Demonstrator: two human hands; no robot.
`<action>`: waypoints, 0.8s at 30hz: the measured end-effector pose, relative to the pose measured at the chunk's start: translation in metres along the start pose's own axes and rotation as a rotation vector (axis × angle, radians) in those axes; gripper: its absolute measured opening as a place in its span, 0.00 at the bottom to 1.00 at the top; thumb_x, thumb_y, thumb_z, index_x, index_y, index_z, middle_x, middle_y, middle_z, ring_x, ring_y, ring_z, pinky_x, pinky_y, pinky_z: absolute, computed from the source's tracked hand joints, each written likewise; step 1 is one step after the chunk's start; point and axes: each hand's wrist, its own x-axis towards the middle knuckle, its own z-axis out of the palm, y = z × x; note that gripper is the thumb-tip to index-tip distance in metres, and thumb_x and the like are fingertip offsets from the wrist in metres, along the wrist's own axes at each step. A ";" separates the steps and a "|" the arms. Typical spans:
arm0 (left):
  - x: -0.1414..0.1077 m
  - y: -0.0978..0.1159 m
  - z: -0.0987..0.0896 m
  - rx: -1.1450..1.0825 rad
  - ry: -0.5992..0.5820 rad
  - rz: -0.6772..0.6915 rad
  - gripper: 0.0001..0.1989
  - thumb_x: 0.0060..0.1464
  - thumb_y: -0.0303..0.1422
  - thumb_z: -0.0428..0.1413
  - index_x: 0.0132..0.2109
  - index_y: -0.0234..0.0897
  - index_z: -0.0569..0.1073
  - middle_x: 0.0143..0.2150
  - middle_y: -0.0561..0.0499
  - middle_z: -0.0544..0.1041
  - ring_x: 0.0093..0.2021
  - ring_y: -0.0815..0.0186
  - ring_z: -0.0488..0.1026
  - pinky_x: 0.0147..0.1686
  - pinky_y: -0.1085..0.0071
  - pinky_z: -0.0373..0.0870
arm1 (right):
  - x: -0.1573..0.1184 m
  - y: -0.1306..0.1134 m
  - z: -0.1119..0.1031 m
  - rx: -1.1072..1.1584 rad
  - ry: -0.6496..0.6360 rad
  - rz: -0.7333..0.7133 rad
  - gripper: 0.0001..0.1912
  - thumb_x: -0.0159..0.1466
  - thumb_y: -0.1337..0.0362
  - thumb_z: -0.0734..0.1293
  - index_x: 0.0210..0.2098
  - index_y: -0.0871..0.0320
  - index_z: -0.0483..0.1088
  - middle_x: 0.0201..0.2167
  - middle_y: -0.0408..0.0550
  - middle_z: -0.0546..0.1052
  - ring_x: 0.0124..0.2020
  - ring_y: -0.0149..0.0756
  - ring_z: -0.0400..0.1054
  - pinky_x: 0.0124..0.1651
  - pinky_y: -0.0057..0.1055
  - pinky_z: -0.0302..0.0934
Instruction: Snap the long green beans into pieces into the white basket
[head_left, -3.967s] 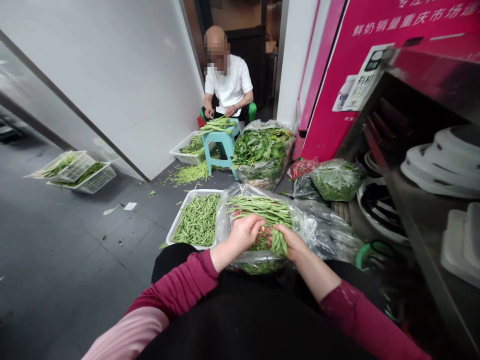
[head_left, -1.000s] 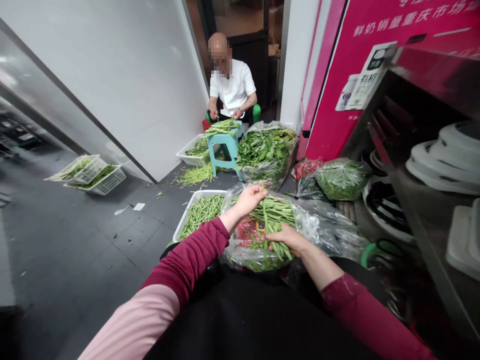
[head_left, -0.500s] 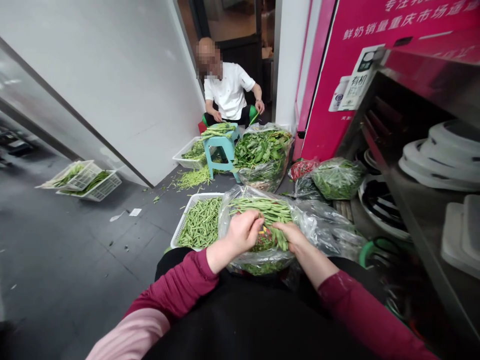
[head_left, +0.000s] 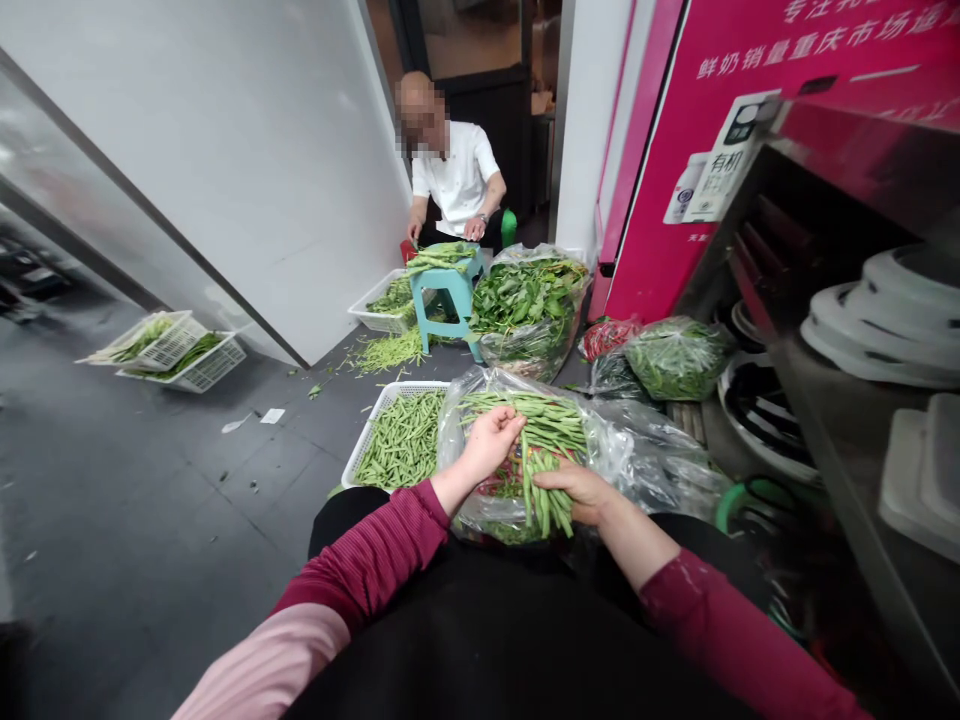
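Observation:
Long green beans (head_left: 555, 420) lie in an open clear plastic bag (head_left: 461, 400) in front of me. A bunch of beans (head_left: 549, 500) is in my right hand (head_left: 577, 488), its fingers wrapped round the stalks low over the bag. My left hand (head_left: 491, 443) is pinched at the bag's left part, beside the upper ends of that bunch; its fingertips meet at a bean. Left of the bag stands a white basket (head_left: 358, 440) filled with short bean pieces (head_left: 403, 440).
A person in white (head_left: 457, 175) sits behind a blue stool (head_left: 448, 290) with greens on top. A large bag of leafy greens (head_left: 532, 300) stands beside it. Two baskets (head_left: 202, 370) are on the floor at left; a metal shelf (head_left: 825, 440) is at right.
My right hand has brought the bunch slightly down and left, and more of it shows. My left hand has moved up a little. The other person's hand has lowered to the stool.

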 end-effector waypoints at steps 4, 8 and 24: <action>0.007 0.004 0.001 0.007 0.021 0.069 0.13 0.48 0.40 0.54 0.32 0.34 0.65 0.19 0.60 0.59 0.18 0.77 0.55 0.20 0.79 0.52 | 0.005 0.002 -0.001 0.011 0.107 0.051 0.18 0.42 0.70 0.71 0.35 0.61 0.70 0.25 0.47 0.77 0.26 0.39 0.72 0.29 0.33 0.66; -0.002 0.016 -0.005 0.109 0.089 0.156 0.09 0.49 0.37 0.53 0.33 0.34 0.66 0.21 0.58 0.62 0.20 0.76 0.57 0.21 0.78 0.55 | 0.015 0.000 -0.007 0.063 0.256 0.051 0.12 0.44 0.70 0.69 0.30 0.62 0.70 0.21 0.48 0.76 0.22 0.39 0.71 0.26 0.32 0.66; -0.009 -0.018 -0.008 0.107 -0.135 -0.024 0.16 0.51 0.44 0.50 0.27 0.35 0.61 0.18 0.57 0.64 0.17 0.75 0.60 0.17 0.79 0.55 | 0.013 -0.002 -0.009 -0.017 0.130 0.148 0.06 0.50 0.67 0.66 0.29 0.61 0.69 0.24 0.48 0.76 0.24 0.36 0.71 0.30 0.33 0.67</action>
